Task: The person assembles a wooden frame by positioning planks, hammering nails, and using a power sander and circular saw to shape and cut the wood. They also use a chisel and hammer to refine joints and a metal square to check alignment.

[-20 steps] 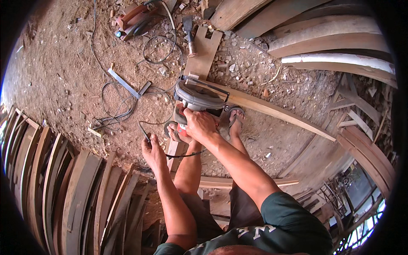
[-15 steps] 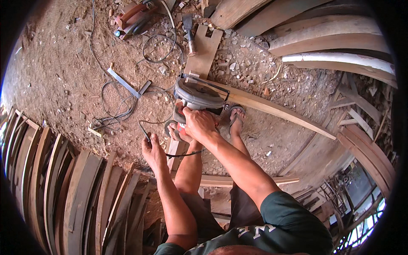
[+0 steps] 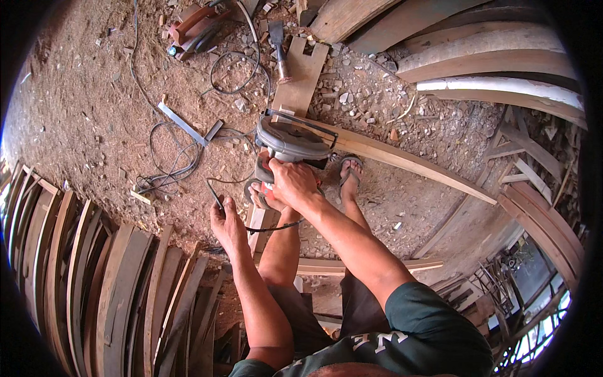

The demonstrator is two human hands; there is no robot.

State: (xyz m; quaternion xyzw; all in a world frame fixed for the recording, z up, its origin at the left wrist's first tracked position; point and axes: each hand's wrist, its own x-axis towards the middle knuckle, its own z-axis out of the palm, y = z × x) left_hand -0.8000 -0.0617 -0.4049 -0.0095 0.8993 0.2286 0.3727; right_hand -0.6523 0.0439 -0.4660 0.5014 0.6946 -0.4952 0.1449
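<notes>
My right hand [image 3: 293,182] is closed round the handle of a grey and red circular saw [image 3: 290,141]. The saw sits over a long pale wooden board [image 3: 402,160], near the board's left end; its blade is hidden. To the left of the saw, my left hand [image 3: 227,221] holds a black power cord [image 3: 267,230] between its fingers. The cord loops away from the hand and hangs across my left shin. My sandalled feet are on the ground close to the saw, the right foot [image 3: 350,178] just below the board.
A chisel-like tool [image 3: 279,50] lies by a notched flat board [image 3: 306,69] ahead. A metal square [image 3: 182,123] and tangled cable [image 3: 166,163] lie left; a reddish power tool [image 3: 196,28] is farther off. Curved timbers stand at lower left [image 3: 119,283] and upper right [image 3: 490,53].
The circular saw has shifted very slightly to the left under my right hand. My left hand keeps its hold on the cord in nearly the same place.
</notes>
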